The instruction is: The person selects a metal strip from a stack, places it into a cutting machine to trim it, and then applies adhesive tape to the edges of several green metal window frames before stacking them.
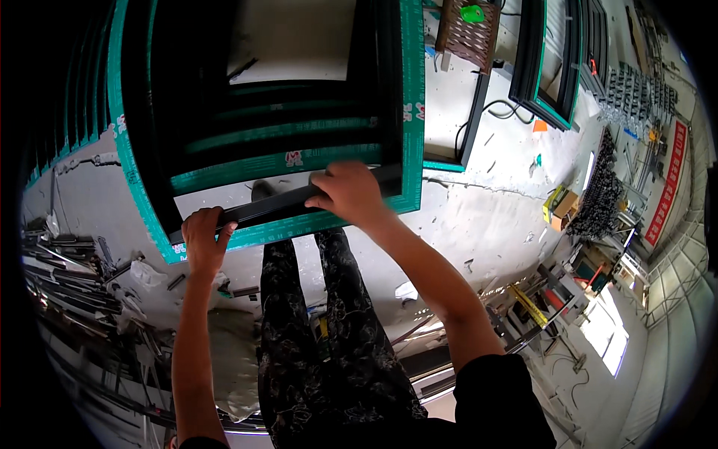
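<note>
A large window frame (413, 135), black inside and covered with green printed film along its face, stands in front of my legs with more frames stacked behind it. Along its near side runs a long dark profile strip (277, 206). My left hand (203, 238) is closed over the strip's left end at the frame's near left corner, thumb toward me. Farther right, my right hand (348, 193) grips the same strip with its fingers curled over the top and thumb beneath. Whether the strip is seated in the frame cannot be told.
Dark profile offcuts (71, 273) lie heaped at the left. Another green-edged frame (550, 112) is at the far right, near a brown perforated stool (470, 34) and a loose black cable (508, 108). A cardboard box (562, 209) sits on the right.
</note>
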A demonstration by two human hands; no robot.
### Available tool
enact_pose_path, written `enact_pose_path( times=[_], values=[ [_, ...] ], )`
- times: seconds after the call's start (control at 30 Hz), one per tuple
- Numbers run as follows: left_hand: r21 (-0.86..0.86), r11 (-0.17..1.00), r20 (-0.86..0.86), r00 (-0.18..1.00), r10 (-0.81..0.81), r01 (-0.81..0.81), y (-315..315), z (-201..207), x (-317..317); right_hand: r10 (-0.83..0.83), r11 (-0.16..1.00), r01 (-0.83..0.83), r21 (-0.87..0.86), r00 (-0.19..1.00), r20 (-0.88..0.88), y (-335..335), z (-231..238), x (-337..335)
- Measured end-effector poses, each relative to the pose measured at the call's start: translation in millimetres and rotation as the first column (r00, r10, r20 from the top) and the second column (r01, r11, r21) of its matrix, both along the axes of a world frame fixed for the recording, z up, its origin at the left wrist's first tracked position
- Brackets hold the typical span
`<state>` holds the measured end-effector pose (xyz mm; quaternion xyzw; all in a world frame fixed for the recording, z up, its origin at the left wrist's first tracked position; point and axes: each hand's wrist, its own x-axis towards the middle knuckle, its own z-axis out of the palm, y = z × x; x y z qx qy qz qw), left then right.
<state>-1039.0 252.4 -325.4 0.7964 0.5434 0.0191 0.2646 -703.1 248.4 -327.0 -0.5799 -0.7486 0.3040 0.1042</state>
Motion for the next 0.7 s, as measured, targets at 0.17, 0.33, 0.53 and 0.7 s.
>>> enact_pose_path(
  times=[0.17, 0.33, 0.53, 0.7],
  values=[
    [-0.223, 0.974, 0.007, 1.0, -0.029, 0.03, 10, 3, -3, -0.054, 0.994, 0.05, -0.101, 0.998, -0.035, -20, -8, 0],
    [-0.191, 0.978, -0.045, 0.994, -0.096, 0.085, 6, 5, -3, 0.037, 0.967, -0.038, -0.253, 0.999, -0.01, -20, -6, 1],
    [-0.118, 0.977, -0.087, 0.979, -0.186, 0.176, 5, 21, -2, 0.029, 0.936, -0.086, -0.342, 0.985, -0.168, -15, -21, 8],
    [0.045, 0.97, -0.154, 0.961, -0.228, 0.238, -10, -1, -14, 0.22, 0.725, -0.295, -0.623, 0.956, -0.196, 24, -11, 18]
  ],
)
